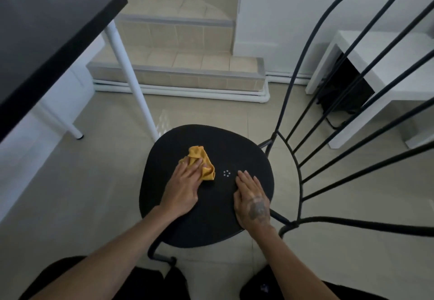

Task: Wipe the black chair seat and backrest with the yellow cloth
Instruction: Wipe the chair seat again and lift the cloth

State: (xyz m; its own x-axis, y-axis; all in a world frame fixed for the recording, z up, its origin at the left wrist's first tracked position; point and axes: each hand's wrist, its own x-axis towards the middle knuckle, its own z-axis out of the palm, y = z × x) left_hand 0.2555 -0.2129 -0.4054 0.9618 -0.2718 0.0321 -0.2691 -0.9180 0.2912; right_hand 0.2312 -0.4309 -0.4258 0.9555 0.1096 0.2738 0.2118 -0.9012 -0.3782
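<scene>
Left hand [185, 183] presses yellow cloth [202, 164] under its fingertips.

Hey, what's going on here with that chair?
A person is cleaning a black chair with a rounded seat. Their left hand presses a crumpled yellow cloth onto the seat's left half, fingers laid fairly straight over it. Their right hand rests flat and empty on the right half, likely steadying the chair. The black metal-rod backrest rises to the right, with neither hand nor cloth on it.
</scene>
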